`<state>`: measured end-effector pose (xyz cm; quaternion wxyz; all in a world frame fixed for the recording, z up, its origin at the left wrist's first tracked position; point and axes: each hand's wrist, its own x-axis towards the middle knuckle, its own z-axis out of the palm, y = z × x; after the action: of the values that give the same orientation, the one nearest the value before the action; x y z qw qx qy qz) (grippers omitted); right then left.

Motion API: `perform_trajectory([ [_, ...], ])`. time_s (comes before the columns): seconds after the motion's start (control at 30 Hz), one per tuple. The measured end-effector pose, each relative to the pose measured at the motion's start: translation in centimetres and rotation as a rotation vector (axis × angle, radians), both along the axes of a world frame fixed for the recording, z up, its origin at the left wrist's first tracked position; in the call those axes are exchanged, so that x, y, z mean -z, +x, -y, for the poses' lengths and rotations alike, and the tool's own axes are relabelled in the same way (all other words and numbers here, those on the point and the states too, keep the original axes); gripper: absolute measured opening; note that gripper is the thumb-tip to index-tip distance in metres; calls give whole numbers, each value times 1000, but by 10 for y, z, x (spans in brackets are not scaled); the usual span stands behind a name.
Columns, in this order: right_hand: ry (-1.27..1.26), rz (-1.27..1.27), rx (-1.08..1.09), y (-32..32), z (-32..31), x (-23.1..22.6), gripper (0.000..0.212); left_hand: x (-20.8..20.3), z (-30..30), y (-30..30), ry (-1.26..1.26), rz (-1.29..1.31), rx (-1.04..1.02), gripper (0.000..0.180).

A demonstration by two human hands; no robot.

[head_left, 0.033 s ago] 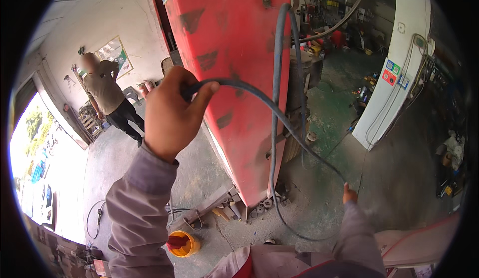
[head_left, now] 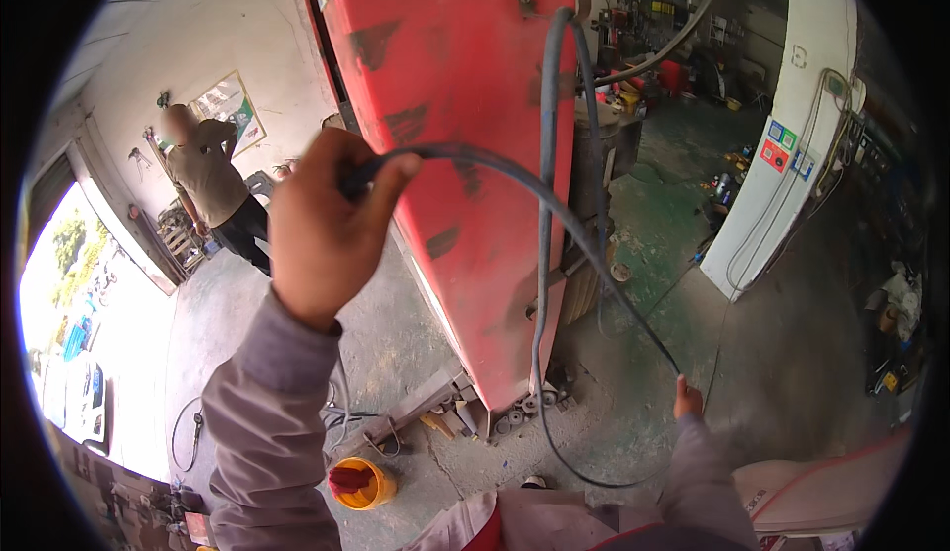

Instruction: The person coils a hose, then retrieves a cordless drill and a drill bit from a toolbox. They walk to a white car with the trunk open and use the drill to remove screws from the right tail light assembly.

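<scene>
My left hand point(head_left: 332, 229) is raised in front of a red metal column point(head_left: 445, 76), its fingers and thumb wrapped round a dark rubber hose point(head_left: 475, 158). From there the hose arcs down to the right, to my right hand point(head_left: 688, 400), which is closed round it lower and farther right. Another length of dark hose hangs in a loop at the column's right edge and droops toward the floor, then curves up near my right sleeve. Whether both lengths are one hose I cannot tell.
A yellow bucket point(head_left: 381, 497) with a red cloth point(head_left: 351, 477) in it stands on the floor below. Small parts lie round the column's foot. A person point(head_left: 213, 180) stands at the left. A white pillar point(head_left: 787, 126) with wires rises at the right.
My left hand has shifted slightly left and down with the hose. My right hand is a little lower, and the hose between them has shifted with them.
</scene>
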<state>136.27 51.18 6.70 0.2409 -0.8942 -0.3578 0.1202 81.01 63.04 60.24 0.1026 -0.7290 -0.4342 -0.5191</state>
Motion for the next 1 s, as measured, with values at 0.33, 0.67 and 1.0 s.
perform_trajectory([
  [0.33,859,-298,-269,-18,-79,-175,66,-103,-63,62,124,-62,-78,49],
  [0.67,143,-619,-282,-47,-74,-46,76,-98,-76,88,129,-263,-92,44],
  [1.0,202,-776,-392,-77,-119,-105,57,-111,-73,126,106,-728,-261,38],
])
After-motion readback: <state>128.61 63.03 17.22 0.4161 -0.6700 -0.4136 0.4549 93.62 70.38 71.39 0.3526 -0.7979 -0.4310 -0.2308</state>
